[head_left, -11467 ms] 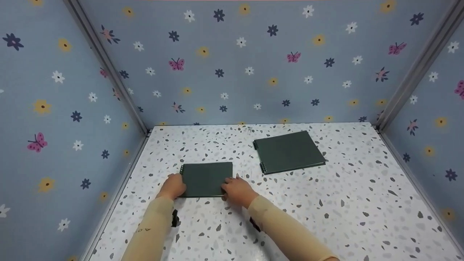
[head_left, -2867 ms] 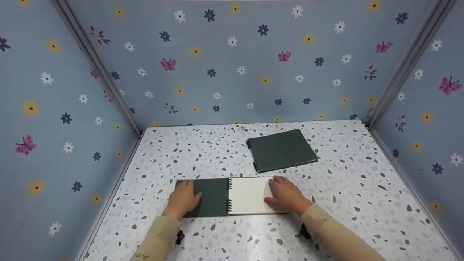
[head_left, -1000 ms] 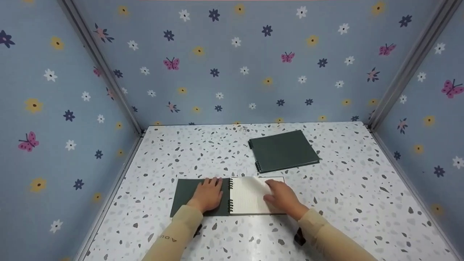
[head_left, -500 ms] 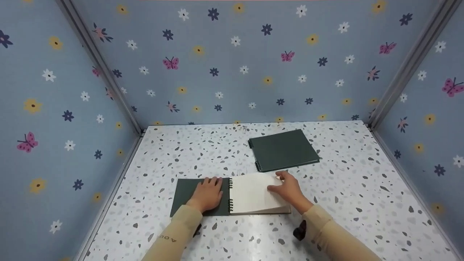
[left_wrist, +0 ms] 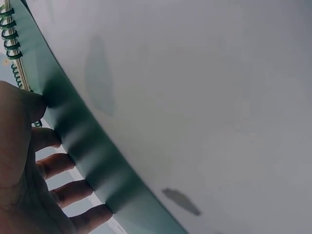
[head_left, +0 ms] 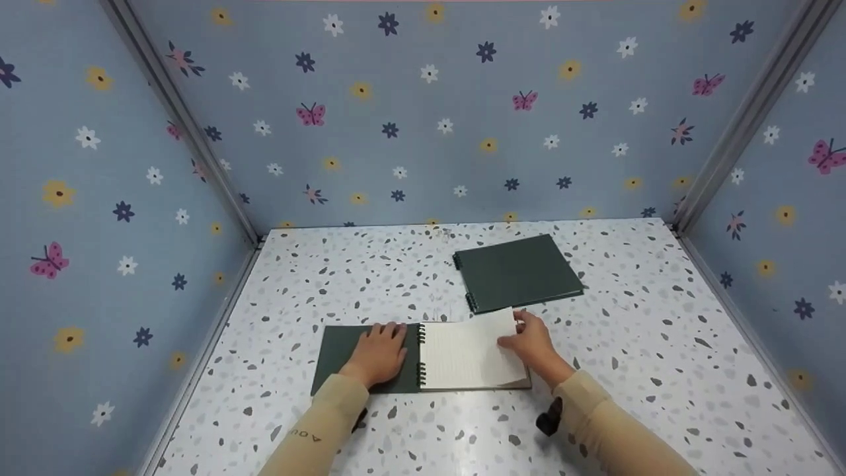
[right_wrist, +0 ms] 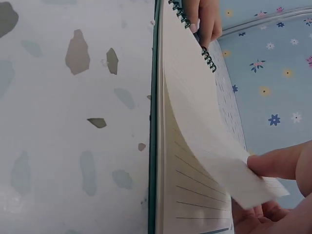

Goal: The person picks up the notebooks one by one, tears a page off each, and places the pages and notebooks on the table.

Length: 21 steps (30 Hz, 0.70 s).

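A spiral notebook [head_left: 456, 360] lies opened on the table, its dark green cover [head_left: 337, 347] folded out to the left and lined white pages to the right. My left hand [head_left: 380, 354] rests on the cover beside the black rings, and in the left wrist view its fingertips [left_wrist: 100, 212] touch the green surface. My right hand [head_left: 534, 340] pinches the outer edge of a page [right_wrist: 214, 161] between thumb and fingers. That page curves up off the lined sheet [right_wrist: 192, 195] beneath it, as the right wrist view shows.
Behind the opened notebook, a second dark green spiral notebook [head_left: 519, 272] lies closed and slightly turned. The speckled white table [head_left: 661, 344] is bounded by blue flowered panels [head_left: 456, 132] at the back and sides.
The opened notebook was closed earliest on, gripped at both ends. Since then the left hand has slid toward the rings, and the right hand has lifted a page's outer edge.
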### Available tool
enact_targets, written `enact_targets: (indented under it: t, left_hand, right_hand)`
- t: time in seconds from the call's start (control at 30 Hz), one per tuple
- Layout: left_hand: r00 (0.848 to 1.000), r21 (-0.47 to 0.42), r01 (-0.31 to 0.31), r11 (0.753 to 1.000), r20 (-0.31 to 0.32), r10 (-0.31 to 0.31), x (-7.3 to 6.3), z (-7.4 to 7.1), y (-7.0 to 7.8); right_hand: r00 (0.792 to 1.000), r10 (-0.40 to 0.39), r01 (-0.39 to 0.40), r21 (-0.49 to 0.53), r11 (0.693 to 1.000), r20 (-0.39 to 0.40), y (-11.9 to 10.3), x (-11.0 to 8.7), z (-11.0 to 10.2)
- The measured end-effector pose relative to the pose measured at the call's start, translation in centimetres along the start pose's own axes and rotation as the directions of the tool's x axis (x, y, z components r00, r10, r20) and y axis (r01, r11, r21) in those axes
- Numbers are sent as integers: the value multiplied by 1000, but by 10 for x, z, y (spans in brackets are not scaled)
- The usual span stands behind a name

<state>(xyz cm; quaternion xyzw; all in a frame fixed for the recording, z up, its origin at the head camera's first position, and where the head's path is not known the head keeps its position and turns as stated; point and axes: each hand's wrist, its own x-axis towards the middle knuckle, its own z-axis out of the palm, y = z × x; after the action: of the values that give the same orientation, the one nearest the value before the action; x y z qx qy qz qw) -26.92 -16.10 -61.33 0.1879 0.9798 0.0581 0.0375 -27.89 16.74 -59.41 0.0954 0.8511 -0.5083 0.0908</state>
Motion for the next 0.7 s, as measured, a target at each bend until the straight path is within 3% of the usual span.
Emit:
enact_targets:
  t: [0.27, 0.47, 0.7]
  left_hand:
    - [999, -51, 19, 999, 30, -17, 2, 0, 2]
    - [1000, -49, 20, 999, 11, -20, 3, 0, 3]
    - [998, -39, 41, 998, 45, -39, 5, -2, 3]
  right_hand:
    - [998, 53, -51, -47, 998, 45, 8, -1, -2]
    - [992, 109, -105, -67, 992, 59, 9, -2, -7]
    - [978, 181, -183, 15, 983, 100, 11, -1, -10]
